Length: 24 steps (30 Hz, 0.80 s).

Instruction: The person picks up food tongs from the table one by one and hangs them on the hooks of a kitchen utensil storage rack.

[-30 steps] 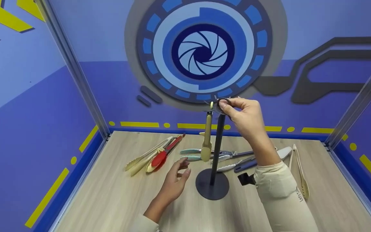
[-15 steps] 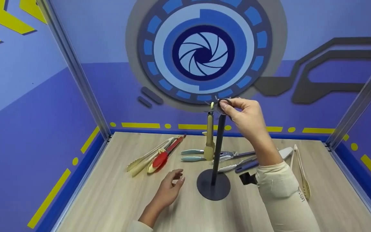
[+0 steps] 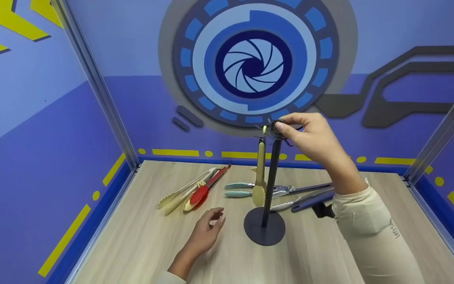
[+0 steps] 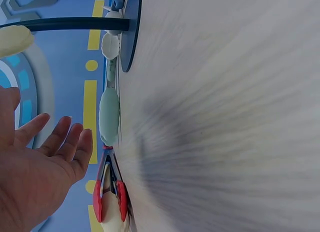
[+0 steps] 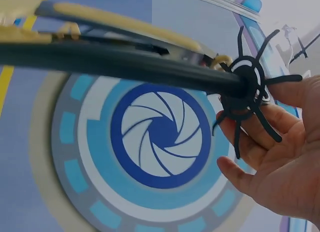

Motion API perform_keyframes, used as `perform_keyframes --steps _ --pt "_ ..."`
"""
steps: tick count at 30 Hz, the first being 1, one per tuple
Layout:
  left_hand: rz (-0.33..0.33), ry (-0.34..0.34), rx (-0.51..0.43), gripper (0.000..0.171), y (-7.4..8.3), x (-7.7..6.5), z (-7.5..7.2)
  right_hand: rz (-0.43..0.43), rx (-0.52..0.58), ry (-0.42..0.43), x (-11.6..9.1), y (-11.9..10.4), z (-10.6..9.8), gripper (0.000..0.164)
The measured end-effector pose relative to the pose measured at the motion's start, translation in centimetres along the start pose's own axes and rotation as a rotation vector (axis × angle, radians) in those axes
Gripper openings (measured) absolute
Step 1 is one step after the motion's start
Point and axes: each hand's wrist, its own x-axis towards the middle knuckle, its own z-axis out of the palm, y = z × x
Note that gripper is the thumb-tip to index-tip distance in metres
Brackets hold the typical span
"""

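A black hook stand point(image 3: 273, 177) rises from its round base point(image 3: 264, 232). My right hand point(image 3: 313, 136) pinches the top of it between thumb and fingers. In the right wrist view, the stand's ring of curved hooks point(image 5: 243, 87) sits by the thumb and fingertips. From one hook, on the left, hang beige-tipped tongs point(image 3: 260, 169) by a pale yellow loop. My left hand point(image 3: 207, 230) hovers over the table to the left of the base, fingers loosely bent and holding nothing; the left wrist view shows its palm and spread fingers.
Red-handled tongs point(image 3: 199, 195) and beige tongs point(image 3: 175, 189) lie on the table point(image 3: 140, 236) at the left. Behind the stand lie tongs with mint-green tips point(image 3: 239, 194) and dark blue-handled tongs point(image 3: 311, 201). Printed walls and metal posts point(image 3: 97, 79) enclose the table.
My right hand has turned at the stand's top, with its wrist and forearm swinging right. The hanging tongs have shifted slightly nearer. My left hand has drawn back from the stand.
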Motion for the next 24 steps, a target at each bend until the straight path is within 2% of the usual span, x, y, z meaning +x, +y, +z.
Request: perform_keyframes --steps 4,6,11,14,19,24 --pt "0.002 -0.004 -0.004 0.046 0.1 -0.1 0.0 -0.028 -0.074 0.039 1.0 -0.2 -1.1 0.024" --pt "-0.005 -0.001 -0.006 0.046 0.1 -0.2 -0.1 -0.049 -0.075 0.005 1.6 0.0 -1.5 0.023" --pt "-0.006 0.012 -0.010 0.047 0.0 -0.4 -0.3 -0.098 -0.037 -0.142 2.7 0.9 -1.8 0.025" --pt "-0.003 0.029 -0.024 0.045 0.1 -0.4 -0.3 -0.125 0.014 -0.174 2.9 1.6 -1.4 0.027" --pt "0.017 0.071 -0.062 0.039 0.3 -0.3 -0.2 -0.160 0.119 -0.137 2.9 2.2 -0.5 0.026" --pt "0.052 0.093 -0.050 0.036 0.1 -0.3 -0.1 -0.119 0.126 -0.054 2.2 2.1 0.7 0.027"
